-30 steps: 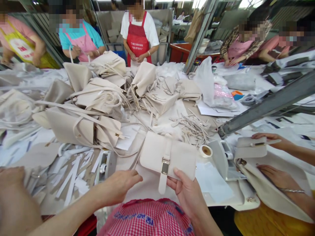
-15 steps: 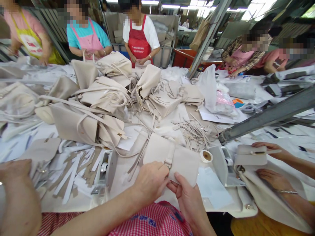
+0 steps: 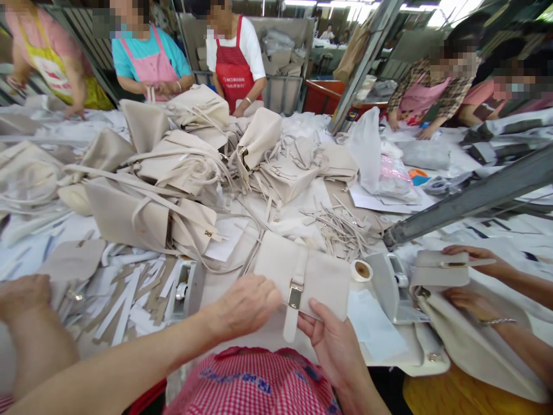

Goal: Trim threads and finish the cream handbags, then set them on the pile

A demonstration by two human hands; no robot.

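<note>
Now bared to the head view, a metal buckle (image 3: 295, 295) shines on the strap (image 3: 299, 266) of a pale flap (image 3: 326, 279) above a checkered apron (image 3: 254, 383) at a crowded worktable. My left hand (image 3: 248, 305) has just come off that buckle, drawing back to the flap's near left side with its fingers curled (whether it pinches anything or touches the edge, I cannot tell). My right hand (image 3: 334, 340) grips the flap's near edge, thumb on top and fingers underneath, beside the strap's hanging tip.

By my judgement, the change leaves the right hand as the flap's main hold and the buckle open to view and within easy reach of the left; whether it is fully fastened, I cannot tell. The flap lies between a heap of pale bags (image 3: 129, 213) and a tape roll (image 3: 362, 270), which sits just beside its right end. Farther right, a co-worker's hand (image 3: 470, 302) rests on another pale bag (image 3: 466, 346), well apart from mine.
</note>
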